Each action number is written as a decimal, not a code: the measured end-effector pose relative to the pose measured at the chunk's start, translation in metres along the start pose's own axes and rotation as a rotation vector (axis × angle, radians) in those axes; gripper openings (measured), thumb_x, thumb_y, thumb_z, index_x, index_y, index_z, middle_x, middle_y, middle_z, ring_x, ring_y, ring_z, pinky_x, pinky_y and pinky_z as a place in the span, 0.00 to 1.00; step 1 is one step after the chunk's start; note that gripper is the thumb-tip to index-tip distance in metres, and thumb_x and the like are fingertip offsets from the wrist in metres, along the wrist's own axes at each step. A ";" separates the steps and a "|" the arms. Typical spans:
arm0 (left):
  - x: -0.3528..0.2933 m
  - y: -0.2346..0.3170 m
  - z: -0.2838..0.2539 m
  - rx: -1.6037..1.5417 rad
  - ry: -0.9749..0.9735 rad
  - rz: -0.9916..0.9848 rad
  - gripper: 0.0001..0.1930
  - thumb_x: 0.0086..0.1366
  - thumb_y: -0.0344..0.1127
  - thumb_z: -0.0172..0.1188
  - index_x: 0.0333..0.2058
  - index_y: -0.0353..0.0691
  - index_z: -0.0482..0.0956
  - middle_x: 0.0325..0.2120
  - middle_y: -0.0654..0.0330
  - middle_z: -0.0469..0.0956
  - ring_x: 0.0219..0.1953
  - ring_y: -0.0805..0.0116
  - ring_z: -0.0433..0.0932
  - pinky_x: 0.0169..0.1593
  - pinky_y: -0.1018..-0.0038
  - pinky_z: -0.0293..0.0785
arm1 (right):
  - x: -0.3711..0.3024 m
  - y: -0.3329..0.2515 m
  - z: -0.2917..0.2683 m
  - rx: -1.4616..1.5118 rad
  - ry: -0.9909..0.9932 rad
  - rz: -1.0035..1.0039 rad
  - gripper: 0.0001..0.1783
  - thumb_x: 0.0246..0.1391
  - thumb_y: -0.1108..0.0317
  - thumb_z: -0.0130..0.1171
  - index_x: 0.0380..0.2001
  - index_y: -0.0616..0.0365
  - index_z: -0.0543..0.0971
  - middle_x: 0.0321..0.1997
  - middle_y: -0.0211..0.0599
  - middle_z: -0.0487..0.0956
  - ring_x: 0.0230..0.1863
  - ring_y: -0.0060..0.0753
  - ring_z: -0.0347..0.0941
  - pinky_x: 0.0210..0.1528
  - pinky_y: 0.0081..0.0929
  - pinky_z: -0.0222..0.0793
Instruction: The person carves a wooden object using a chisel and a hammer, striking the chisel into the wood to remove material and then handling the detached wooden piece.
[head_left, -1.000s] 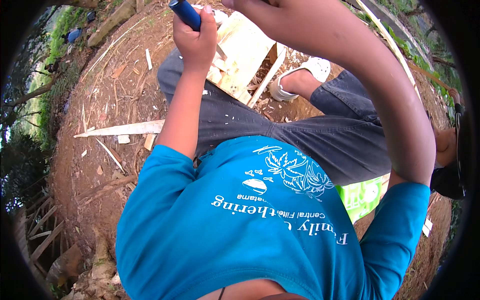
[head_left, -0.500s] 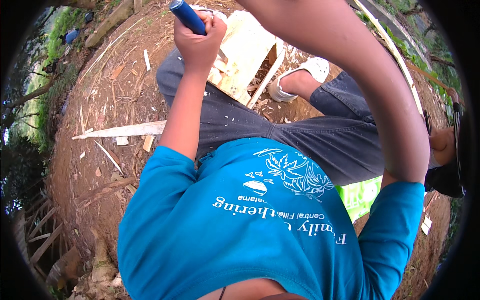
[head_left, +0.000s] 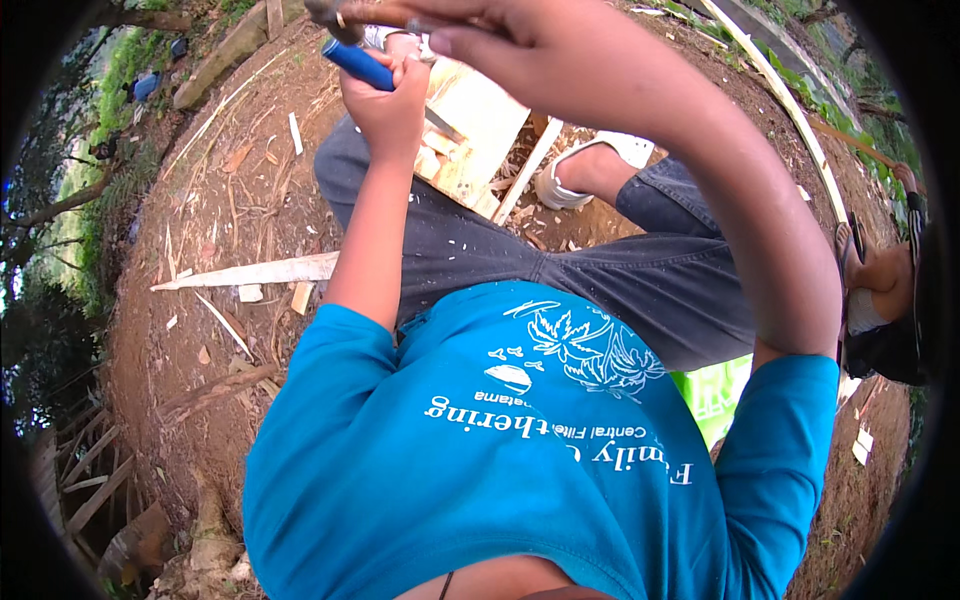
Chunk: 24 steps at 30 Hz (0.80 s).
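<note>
The pale wooden block point(head_left: 478, 135) is lying on the person's lap, just beyond the knee of the dark trousers point(head_left: 560, 270), and it looks to be in the middle of being chiselled. The left hand point(head_left: 385, 100) is wrapping its grip tight round a blue-handled tool point(head_left: 357, 62), probably a chisel, standing it over the block's near end. Above the block, the right hand point(head_left: 530, 50) is closing its grip on a metal-headed striker point(head_left: 335, 12) at the top edge; most of it is out of view. The next blow calls for a steady blade on the block. Wood chips and a long pale offcut point(head_left: 250, 273) are lying on the bare earth left of the block, a sandalled foot point(head_left: 590, 165) to its right.
</note>
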<state>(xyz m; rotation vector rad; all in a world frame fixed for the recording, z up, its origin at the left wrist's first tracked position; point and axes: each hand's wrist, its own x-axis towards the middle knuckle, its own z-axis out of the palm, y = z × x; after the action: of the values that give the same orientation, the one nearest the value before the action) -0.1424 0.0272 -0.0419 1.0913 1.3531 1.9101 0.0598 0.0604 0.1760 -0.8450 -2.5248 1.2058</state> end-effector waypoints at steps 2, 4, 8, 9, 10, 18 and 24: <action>0.000 0.009 0.008 0.024 -0.060 0.060 0.18 0.56 0.17 0.65 0.34 0.42 0.63 0.23 0.71 0.67 0.24 0.85 0.66 0.30 0.84 0.68 | -0.013 -0.011 -0.008 0.095 0.054 0.010 0.21 0.70 0.68 0.51 0.62 0.63 0.75 0.28 0.41 0.80 0.26 0.32 0.72 0.31 0.32 0.69; 0.002 0.030 0.022 0.017 -0.111 0.116 0.17 0.58 0.18 0.64 0.34 0.42 0.64 0.22 0.71 0.67 0.24 0.85 0.66 0.30 0.84 0.68 | -0.024 -0.011 -0.004 0.117 0.187 -0.059 0.22 0.70 0.68 0.51 0.64 0.61 0.74 0.25 0.36 0.77 0.24 0.25 0.67 0.28 0.27 0.64; 0.008 0.034 0.021 0.112 -0.120 0.163 0.15 0.60 0.20 0.65 0.34 0.41 0.66 0.22 0.72 0.68 0.23 0.86 0.66 0.30 0.85 0.67 | -0.030 -0.013 -0.002 0.024 0.326 -0.056 0.23 0.71 0.68 0.51 0.66 0.60 0.73 0.24 0.32 0.74 0.23 0.20 0.63 0.27 0.25 0.60; 0.008 0.037 0.022 0.104 -0.107 0.160 0.15 0.60 0.20 0.66 0.34 0.42 0.67 0.22 0.72 0.68 0.23 0.86 0.66 0.30 0.85 0.66 | -0.031 -0.012 -0.012 0.041 0.264 -0.016 0.23 0.71 0.68 0.51 0.66 0.61 0.73 0.25 0.32 0.74 0.23 0.20 0.62 0.27 0.25 0.60; 0.008 0.038 0.022 0.097 -0.095 0.157 0.15 0.60 0.20 0.66 0.34 0.42 0.67 0.22 0.72 0.68 0.23 0.86 0.66 0.30 0.85 0.66 | -0.031 -0.013 -0.014 0.060 0.239 0.005 0.23 0.71 0.67 0.52 0.66 0.61 0.73 0.25 0.32 0.73 0.23 0.19 0.62 0.27 0.25 0.60; 0.010 0.032 0.027 0.202 -0.091 0.230 0.16 0.59 0.21 0.68 0.34 0.41 0.67 0.23 0.72 0.69 0.25 0.85 0.68 0.32 0.85 0.67 | -0.026 -0.019 0.008 0.140 0.494 -0.204 0.18 0.70 0.68 0.52 0.57 0.66 0.78 0.22 0.38 0.74 0.21 0.26 0.65 0.26 0.30 0.62; 0.013 0.028 0.029 0.114 -0.105 0.201 0.18 0.56 0.19 0.69 0.37 0.41 0.68 0.25 0.72 0.70 0.26 0.85 0.69 0.36 0.85 0.68 | 0.003 0.014 0.002 -0.017 0.331 -0.200 0.15 0.69 0.68 0.51 0.49 0.66 0.80 0.25 0.46 0.79 0.24 0.41 0.74 0.31 0.38 0.71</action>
<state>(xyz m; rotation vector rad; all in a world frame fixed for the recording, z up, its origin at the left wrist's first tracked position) -0.1237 0.0422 -0.0066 1.4114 1.3512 1.9034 0.0622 0.0676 0.1643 -0.7079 -2.2894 0.9002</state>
